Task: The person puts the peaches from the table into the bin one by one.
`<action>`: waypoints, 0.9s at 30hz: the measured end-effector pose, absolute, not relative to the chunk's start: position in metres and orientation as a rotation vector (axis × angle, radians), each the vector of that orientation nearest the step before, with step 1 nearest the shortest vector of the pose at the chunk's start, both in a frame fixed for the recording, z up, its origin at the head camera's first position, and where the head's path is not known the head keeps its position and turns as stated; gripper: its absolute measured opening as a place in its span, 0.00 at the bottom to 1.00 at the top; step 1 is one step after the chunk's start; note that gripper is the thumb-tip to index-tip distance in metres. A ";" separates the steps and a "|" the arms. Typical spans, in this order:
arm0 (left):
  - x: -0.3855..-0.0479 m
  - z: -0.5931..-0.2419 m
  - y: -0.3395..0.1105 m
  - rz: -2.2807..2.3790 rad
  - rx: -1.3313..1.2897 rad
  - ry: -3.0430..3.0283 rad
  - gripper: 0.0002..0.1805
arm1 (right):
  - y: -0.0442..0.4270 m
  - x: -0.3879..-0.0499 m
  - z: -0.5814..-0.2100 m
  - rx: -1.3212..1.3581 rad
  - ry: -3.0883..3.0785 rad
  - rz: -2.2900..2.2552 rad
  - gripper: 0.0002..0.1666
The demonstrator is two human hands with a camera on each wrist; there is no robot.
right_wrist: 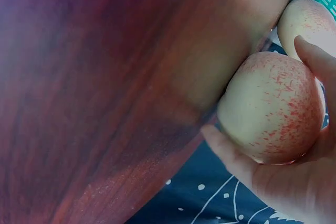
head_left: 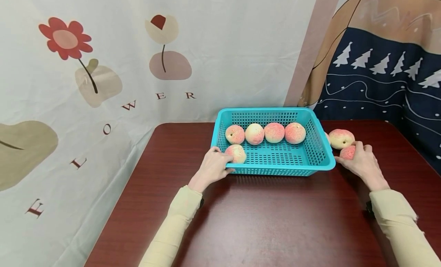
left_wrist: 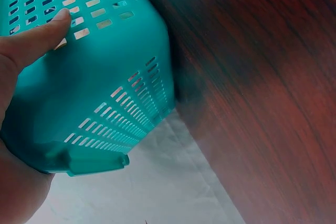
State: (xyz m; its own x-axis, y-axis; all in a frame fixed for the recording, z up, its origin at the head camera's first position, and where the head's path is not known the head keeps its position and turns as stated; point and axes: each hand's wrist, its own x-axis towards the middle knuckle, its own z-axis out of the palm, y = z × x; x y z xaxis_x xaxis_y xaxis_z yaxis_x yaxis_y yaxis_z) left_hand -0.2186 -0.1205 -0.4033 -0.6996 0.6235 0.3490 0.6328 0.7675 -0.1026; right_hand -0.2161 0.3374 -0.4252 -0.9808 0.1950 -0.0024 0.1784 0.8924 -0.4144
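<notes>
A turquoise plastic basket [head_left: 280, 166] with slotted walls stands on the table and holds several pink-and-cream peaches [head_left: 274, 132]. Four of them line the back, and another peach [head_left: 236, 153] lies at the front left. My left hand [head_left: 213, 166] grips the basket's front-left rim; in the left wrist view its thumb [left_wrist: 50, 30] presses the outer wall. Right of the basket, my right hand [head_left: 363, 165] has its fingers and thumb around a peach [right_wrist: 273, 106] at table level. Just behind it is another peach [head_left: 341, 138], and one more is partly hidden by the basket's right end.
The dark red-brown wooden table [head_left: 275, 217] stretches in front of the basket. A pale curtain [head_left: 224, 48] with flowers and letters hangs behind and to the left. Dark blue cloth [head_left: 365, 90] with white trees hangs at the right, beyond the table's back edge.
</notes>
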 end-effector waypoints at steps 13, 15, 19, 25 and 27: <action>-0.218 -0.402 -0.120 -0.040 -0.961 -2.598 0.20 | 0.338 -0.217 -0.421 -0.353 -3.033 0.672 0.52; -0.218 -0.403 -0.120 -0.043 -0.961 -2.599 0.20 | 0.338 -0.216 -0.421 -0.367 -3.028 0.685 0.51; -0.218 -0.403 -0.120 -0.050 -0.965 -2.602 0.20 | 0.339 -0.213 -0.420 -0.360 -2.991 0.707 0.48; -0.217 -0.402 -0.120 -0.049 -0.962 -2.595 0.20 | 0.337 -0.211 -0.414 -0.300 -2.899 0.682 0.43; -0.217 -0.402 -0.120 -0.050 -0.962 -2.593 0.20 | 0.336 -0.211 -0.410 -0.294 -2.873 0.672 0.41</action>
State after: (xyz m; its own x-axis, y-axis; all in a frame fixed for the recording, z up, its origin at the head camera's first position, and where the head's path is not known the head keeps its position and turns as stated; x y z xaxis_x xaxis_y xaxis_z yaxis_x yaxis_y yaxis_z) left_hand -0.2170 -0.1202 -0.4017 -0.6969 0.6227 0.3558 0.6359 0.7659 -0.0947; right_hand -0.2109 0.3358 -0.4099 -0.9649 0.2306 0.1259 0.1509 0.8786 -0.4530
